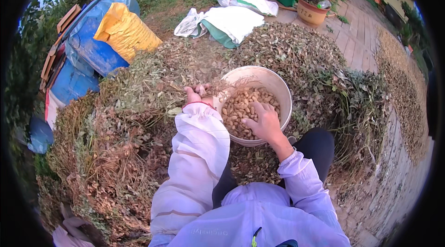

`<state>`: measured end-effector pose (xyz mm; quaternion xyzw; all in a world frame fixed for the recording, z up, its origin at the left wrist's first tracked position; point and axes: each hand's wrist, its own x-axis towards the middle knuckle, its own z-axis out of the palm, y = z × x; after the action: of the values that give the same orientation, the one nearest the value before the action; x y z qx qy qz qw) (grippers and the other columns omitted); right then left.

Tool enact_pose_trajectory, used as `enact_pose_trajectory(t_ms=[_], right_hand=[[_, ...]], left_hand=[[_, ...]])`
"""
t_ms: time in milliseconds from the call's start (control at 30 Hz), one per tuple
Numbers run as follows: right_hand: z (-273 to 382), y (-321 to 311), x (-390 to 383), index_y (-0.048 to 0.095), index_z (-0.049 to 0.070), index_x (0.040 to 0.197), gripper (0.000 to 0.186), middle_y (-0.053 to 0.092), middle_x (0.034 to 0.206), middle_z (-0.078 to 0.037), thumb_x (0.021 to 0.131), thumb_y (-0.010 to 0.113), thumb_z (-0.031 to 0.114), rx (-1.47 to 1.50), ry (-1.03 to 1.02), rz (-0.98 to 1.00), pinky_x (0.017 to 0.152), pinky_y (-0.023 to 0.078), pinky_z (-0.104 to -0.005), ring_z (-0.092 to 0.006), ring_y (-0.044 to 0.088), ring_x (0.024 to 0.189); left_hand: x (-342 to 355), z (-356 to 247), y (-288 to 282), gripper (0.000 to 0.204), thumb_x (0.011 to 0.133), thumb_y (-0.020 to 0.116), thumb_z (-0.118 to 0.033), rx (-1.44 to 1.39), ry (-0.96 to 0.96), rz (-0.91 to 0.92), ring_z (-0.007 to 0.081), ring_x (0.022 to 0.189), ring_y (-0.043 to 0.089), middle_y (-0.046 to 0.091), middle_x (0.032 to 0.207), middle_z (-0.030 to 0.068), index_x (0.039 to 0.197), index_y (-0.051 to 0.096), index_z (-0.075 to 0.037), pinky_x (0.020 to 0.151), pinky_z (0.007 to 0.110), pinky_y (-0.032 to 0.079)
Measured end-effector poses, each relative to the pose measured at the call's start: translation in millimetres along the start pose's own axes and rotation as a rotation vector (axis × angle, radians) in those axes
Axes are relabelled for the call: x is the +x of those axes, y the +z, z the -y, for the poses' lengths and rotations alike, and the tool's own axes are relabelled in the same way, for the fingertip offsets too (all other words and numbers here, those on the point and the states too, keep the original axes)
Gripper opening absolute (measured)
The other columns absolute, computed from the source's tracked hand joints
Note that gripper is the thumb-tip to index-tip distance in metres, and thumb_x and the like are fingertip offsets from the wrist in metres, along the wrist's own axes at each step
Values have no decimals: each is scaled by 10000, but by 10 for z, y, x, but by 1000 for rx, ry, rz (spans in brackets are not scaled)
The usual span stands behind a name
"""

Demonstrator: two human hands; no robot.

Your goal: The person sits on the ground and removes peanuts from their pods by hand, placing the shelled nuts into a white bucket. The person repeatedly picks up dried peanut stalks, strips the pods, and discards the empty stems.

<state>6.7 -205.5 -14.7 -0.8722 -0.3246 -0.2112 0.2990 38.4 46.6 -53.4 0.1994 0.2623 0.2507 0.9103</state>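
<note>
A white bucket point(285, 90) stands between my knees, with a heap of unshelled peanuts point(238, 110) inside. My left hand point(199, 95) is closed round a bunch of dried peanut plants point(178, 88) at the bucket's left rim. The roots point(236, 85) of that bunch reach over the rim above the nuts. Inside the bucket, at its right side, my right hand point(266, 121) is over the peanuts, thumb and fingers apart. Its fingertips are close to the nuts; whether they touch cannot be made out.
Heaps of dried peanut plants point(116, 136) surround me on the left and right. Blue barrels point(95, 38) and a yellow sack point(125, 31) stand far left. White sacks point(232, 22) lie ahead, near a potted palm point(311, 13). Peanuts point(403, 94) are spread over paving at the right.
</note>
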Motion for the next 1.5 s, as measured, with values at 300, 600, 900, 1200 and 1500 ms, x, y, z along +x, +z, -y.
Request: enact_pose_trajectory(t_ms=[300,600,900,1200,1500], right_hand=[[349,387,253,588,-9,861,297,610,821,-231,876,418,233,330,157,395,694,443,-490,-406,584,787],[-73,-239,-148,588,-5,935,175,589,876,-255,797,577,102,186,147,159,750,461,-451,-401,578,839],[-208,456,462,571,-82,1060,339,625,878,-126,844,605,177,771,452,277,650,476,-295,-150,584,741],[-90,1411,649,522,-25,1116,373,607,1010,-189,817,612,180,1197,927,496,756,474,-388,-285,595,887],[314,457,730,479,25,1101,360,580,1069,-106,796,631,141,2153,515,286,772,485,-439,-271,578,953]], left_hand=[[-93,277,18,429,921,356,-519,-205,-196,361,158,533,358,330,582,-14,792,408,-113,546,321,364],[-158,-333,255,329,919,472,-426,-25,-105,492,75,439,263,288,550,-62,803,446,-118,442,249,285],[-1061,-139,428,130,907,558,-208,663,43,402,53,429,324,364,558,-62,976,534,-100,388,218,262],[-1475,-249,525,165,824,660,-135,1055,58,664,72,539,451,571,676,-1,790,588,10,475,264,349],[-1497,-449,582,256,857,601,-53,1056,389,395,71,474,455,616,759,52,1097,523,-16,403,225,379]])
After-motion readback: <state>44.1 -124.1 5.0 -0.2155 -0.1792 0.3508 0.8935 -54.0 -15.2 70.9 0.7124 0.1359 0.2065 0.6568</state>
